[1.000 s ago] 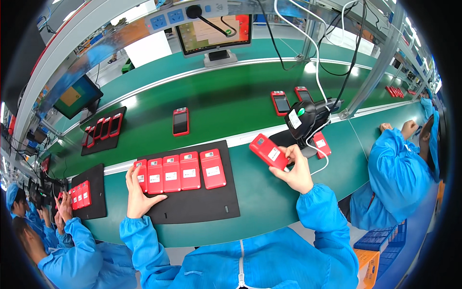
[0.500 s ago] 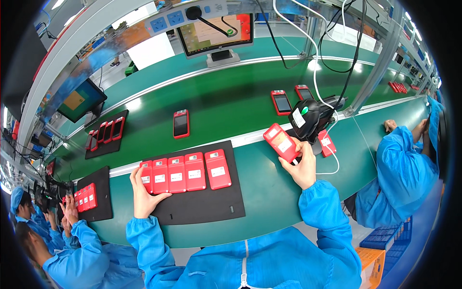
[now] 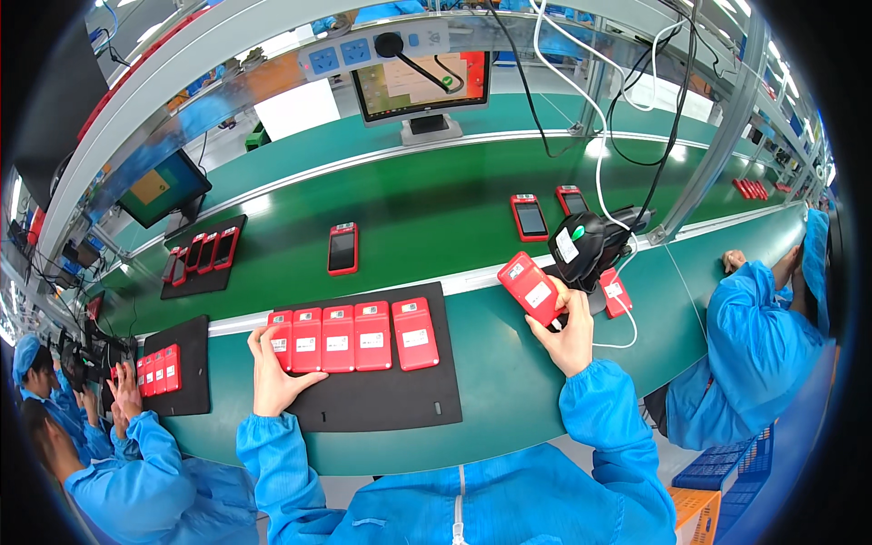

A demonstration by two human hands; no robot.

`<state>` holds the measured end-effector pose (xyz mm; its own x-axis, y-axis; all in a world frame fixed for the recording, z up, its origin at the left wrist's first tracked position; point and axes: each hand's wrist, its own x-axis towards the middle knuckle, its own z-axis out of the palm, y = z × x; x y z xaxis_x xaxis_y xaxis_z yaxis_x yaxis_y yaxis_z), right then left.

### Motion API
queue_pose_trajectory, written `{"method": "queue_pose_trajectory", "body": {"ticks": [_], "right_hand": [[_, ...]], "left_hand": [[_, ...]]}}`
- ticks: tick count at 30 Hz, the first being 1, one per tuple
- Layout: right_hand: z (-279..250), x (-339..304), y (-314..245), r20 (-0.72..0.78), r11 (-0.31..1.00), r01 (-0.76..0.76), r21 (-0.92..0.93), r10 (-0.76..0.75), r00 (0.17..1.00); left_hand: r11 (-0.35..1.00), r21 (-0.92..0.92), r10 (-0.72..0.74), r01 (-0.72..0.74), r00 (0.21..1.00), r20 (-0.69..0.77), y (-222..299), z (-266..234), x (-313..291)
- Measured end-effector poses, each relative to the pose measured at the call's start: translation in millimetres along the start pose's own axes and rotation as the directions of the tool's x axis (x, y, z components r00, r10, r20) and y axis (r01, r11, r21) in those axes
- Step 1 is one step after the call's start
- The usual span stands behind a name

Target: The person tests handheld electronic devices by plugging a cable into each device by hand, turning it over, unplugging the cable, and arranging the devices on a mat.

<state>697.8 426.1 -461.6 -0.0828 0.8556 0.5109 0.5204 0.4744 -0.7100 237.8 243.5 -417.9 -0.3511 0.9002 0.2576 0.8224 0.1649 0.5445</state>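
Note:
My right hand is closed round the lower end of a red handheld terminal, tilted, its labelled back facing up. Just beyond it stands a black barcode scanner with a green light, and another red terminal lies beside the scanner's base. On a black mat several red terminals lie in a row, backs up, the rightmost one set slightly apart. At the row's left end my left hand touches it, fingers at the left edge and thumb spread along the bottom edge.
A green conveyor carries a few red terminals, screens up. Beyond it stands a monitor. White and black cables hang near the metal post. One co-worker sits at the right, others at the left beside another mat of terminals.
My view has shifted a little, so the scene sits slightly lower. The right hand still holds the terminal by the scanner, and the left hand stays at the row.

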Motion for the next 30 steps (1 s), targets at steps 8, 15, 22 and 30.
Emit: {"method": "queue_pose_trajectory", "body": {"ticks": [8,15,22,30], "right_hand": [[3,0,5,-0.007,0.997,0.008,0.081,-0.007,1.000],[6,-4,-5,0.129,0.997,0.040,0.067,-0.048,0.990],[16,-24,-33,0.414,0.992,0.128,-0.020,-0.108,0.904],[34,0,-84,0.583,0.931,0.359,0.065,-0.327,0.743]], "left_hand": [[1.000,0.016,-0.017,0.017,1.000,-0.013,0,2,-3],[0.999,-0.005,-0.044,0.044,0.999,0.006,6,6,-7],[1.000,-0.005,-0.031,0.031,0.999,-0.035,6,11,-5],[0.999,0.020,-0.036,0.037,0.998,-0.044,5,14,-3]]}}
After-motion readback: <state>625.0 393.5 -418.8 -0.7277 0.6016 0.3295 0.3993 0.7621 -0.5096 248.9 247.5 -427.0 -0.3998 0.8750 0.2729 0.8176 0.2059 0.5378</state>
